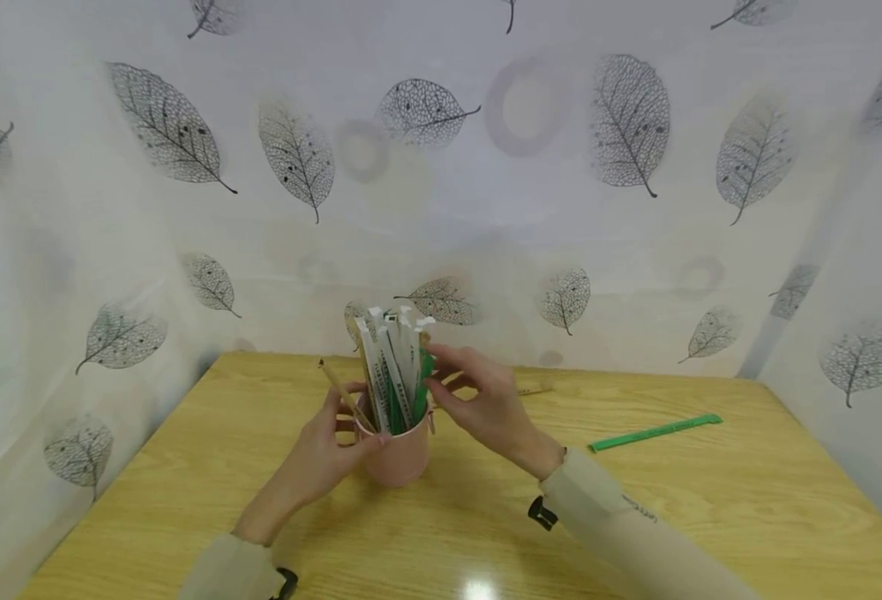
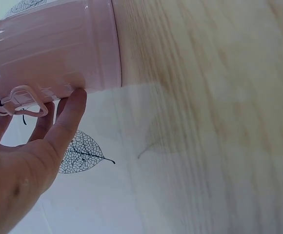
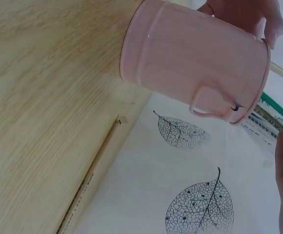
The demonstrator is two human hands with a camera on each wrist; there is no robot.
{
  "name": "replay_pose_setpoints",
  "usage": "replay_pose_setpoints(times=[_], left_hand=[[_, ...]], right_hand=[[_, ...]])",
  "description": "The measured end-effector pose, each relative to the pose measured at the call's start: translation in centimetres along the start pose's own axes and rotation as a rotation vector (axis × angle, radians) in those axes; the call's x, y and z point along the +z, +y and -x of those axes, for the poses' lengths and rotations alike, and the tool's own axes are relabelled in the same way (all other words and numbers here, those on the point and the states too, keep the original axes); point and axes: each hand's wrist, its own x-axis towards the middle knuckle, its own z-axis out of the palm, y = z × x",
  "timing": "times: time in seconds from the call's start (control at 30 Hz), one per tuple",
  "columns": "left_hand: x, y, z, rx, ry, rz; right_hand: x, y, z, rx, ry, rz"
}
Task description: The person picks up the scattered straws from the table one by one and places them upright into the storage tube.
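A small pink bucket [image 1: 398, 458] stands upright on the table, packed with long thin white stick packets [image 1: 405, 354] that carry printed text. My left hand [image 1: 321, 450] holds the bucket by its left side, thumb at the rim; in the left wrist view its fingers [image 2: 70, 117] touch the wall below a small wire handle [image 2: 29, 100]. A tan stick packet [image 1: 339, 385] leans out over that hand. With thumb and fingers my right hand [image 1: 486, 404] pinches a green stick packet [image 1: 423, 385] at the bucket's right side. The fingertips behind it are partly hidden.
Another green stick packet [image 1: 654, 433] lies on the wooden table [image 1: 478, 533] at the right. Behind the right hand a tan stick packet [image 1: 534, 390] lies near the back edge, clearer in the right wrist view. A leaf-patterned cloth [image 1: 441, 208] rises behind the table.
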Motion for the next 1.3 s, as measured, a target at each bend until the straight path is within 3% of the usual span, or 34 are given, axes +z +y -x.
replay_pose_setpoints(times=[0.2,0.4,0.53,0.7,0.8,1.0,1.3], left_hand=[[0.1,0.0,0.0,-0.004,-0.001,0.004],[0.4,0.0,-0.2,0.013,-0.016,0.032],[0.4,0.0,-0.2,0.006,-0.018,0.037],[0.3,0.0,0.1,-0.008,-0.017,0.027],[0.2,0.0,0.3,-0.022,-0.016,0.013],[0.0,0.0,0.4,-0.005,-0.005,-0.004],[0.1,0.0,0.2,0.001,-0.002,-0.007]], right_hand=[[-2.0,-0.1,0.7,0.058,-0.023,0.040],[-6.1,0.1,2.4,0.097,-0.124,0.148],[-9.9,1.1,4.4,0.126,-0.315,0.266],[-15.1,2.2,7.3,0.357,-0.681,0.404],[-17.6,2.6,9.1,0.483,-0.819,0.451],[-20.0,2.9,11.7,0.497,-0.865,0.471],[-19.8,2.1,12.1,0.365,-0.889,0.629]])
